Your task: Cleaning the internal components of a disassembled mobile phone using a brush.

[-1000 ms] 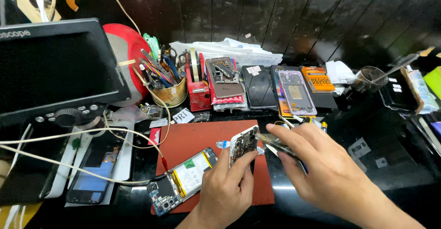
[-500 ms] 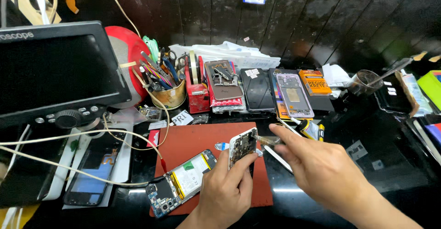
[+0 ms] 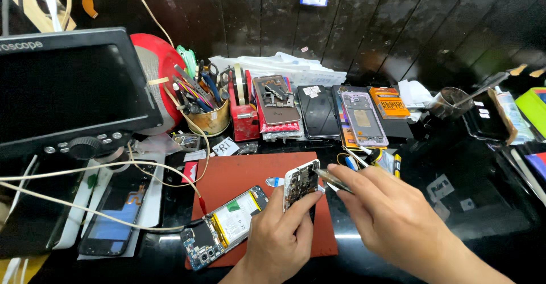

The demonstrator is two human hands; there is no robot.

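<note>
Left hand (image 3: 281,241): grips a small circuit board (image 3: 300,184) upright.
Right hand (image 3: 392,218): pinches tweezers (image 3: 334,177), tips at the board's 3 o'clock edge.
Opened phone (image 3: 223,227): on red mat (image 3: 244,176), at 8 o'clock from board.

The opened phone (image 3: 223,234) lies on the mat (image 3: 244,181), left of the left hand (image 3: 282,235). The monitor (image 3: 68,93) stands far left. Behind the mat, the tool cup (image 3: 207,119) stands left of the phone row (image 3: 335,113).

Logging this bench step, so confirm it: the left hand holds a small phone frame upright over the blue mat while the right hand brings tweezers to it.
One detail is wrong: the mat is red-brown, not blue, as the head view shows. The left hand does hold the small phone frame upright, and the right hand brings tweezers to it.
</note>
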